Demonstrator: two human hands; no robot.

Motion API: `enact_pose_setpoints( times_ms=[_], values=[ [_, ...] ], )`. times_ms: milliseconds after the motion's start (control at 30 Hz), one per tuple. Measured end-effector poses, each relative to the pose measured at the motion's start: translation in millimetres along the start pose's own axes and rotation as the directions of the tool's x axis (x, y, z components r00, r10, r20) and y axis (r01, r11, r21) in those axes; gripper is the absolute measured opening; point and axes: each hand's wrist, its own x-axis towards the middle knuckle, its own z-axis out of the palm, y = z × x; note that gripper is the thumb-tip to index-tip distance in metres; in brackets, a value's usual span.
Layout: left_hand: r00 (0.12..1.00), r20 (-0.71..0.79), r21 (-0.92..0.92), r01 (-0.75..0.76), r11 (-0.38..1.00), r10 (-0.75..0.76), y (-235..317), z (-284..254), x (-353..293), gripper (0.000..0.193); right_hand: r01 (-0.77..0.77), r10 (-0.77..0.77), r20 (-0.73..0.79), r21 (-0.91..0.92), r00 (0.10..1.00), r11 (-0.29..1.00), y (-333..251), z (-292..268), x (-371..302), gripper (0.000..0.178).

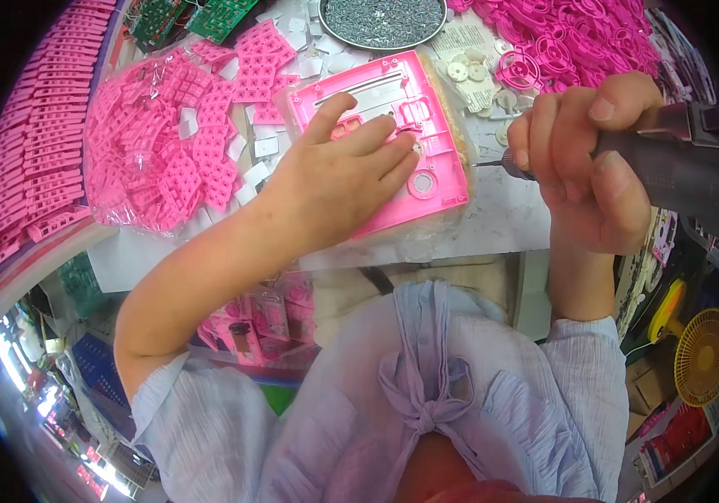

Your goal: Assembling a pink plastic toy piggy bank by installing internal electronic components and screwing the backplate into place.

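Note:
A pink plastic housing (pixel 447 168) lies tilted on a wrapped pad (pixel 451 117) near the front of the table, its inner side up. Across its left part rests my left hand (pixel 334 168), fingers spread and hiding some of the inside. My right hand (pixel 581 155) is wrapped round a dark electric screwdriver (pixel 669 159). The tool lies nearly level, its thin bit (pixel 487 164) pointing left, close to the housing's right edge; whether it touches cannot be made out.
A round tray of small screws (pixel 384 21) stands behind the housing. On the left are a clear bag of pink keypad pieces (pixel 145 151) and stacked pink strips (pixel 36 142). Pink ring-shaped parts (pixel 569 38) heap up at the back right, near white discs (pixel 468 67). A yellow fan (pixel 703 356) stands lower right.

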Motion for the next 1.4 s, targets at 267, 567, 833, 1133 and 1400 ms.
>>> enact_pose_setpoints(
  times_ms=[267,567,833,1133,1400],
  values=[
    [0.989,0.024,0.187,0.141,0.972,-0.148,48,1,2,0.047,-0.083,0.099,0.106,-0.145,0.989,0.986,-15,-10,5,0.036],
    [0.965,0.216,0.113,0.126,0.986,-0.148,45,-17,16,0.05,-0.058,0.066,0.087,-0.086,0.994,0.995,-9,-20,4,0.036],
    [0.993,0.112,-0.02,0.042,0.999,-0.039,15,-5,2,0.049,0.076,-0.073,-0.042,0.078,0.996,0.994,26,-13,4,0.034],
    [0.995,-0.068,-0.13,0.063,0.989,-0.072,12,7,-6,0.033,0.056,-0.033,-0.206,0.109,0.978,0.992,56,36,16,0.026],
    [0.991,-0.07,-0.223,0.099,0.97,-0.117,15,9,-11,0.023,0.0,-0.066,-0.157,-0.387,0.985,0.922,78,51,10,0.019]
  ],
)
